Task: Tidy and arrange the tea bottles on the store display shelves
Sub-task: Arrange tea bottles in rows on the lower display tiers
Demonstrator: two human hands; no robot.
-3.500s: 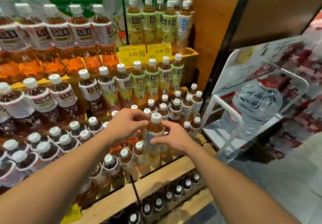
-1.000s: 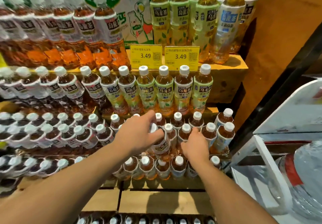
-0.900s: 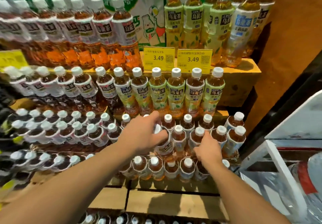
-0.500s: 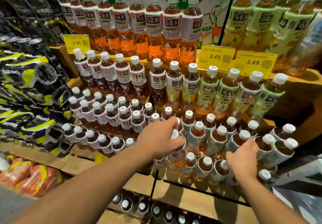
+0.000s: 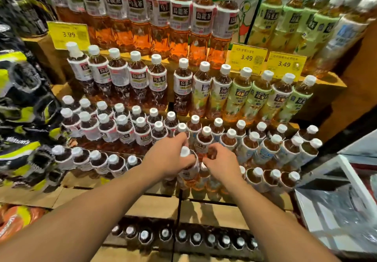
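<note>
Stepped wooden shelves [image 5: 212,210] carry rows of white-capped tea bottles. My left hand [image 5: 167,159] is wrapped around a small white-labelled tea bottle [image 5: 188,167] in the front row at the centre; its cap [image 5: 185,151] shows above my fingers. My right hand [image 5: 221,165] is just to its right, fingers curled on the neck of a neighbouring amber bottle [image 5: 212,152]. Large orange-tea bottles [image 5: 179,23] line the top shelf. Green-labelled bottles [image 5: 259,96] stand on the middle shelf at the right.
Yellow price tags read 3.99 [image 5: 68,34] and 3.49 [image 5: 246,58]. Black and yellow packs [image 5: 18,90] fill the left side. A white rack [image 5: 346,190] with a large water jug stands at the right. Dark-capped bottles [image 5: 183,236] sit on the lowest shelf.
My view has swung left along the shelves. My right hand has moved left from the front-right bottles and now sits next to my left hand, which keeps its grip on the small bottle.
</note>
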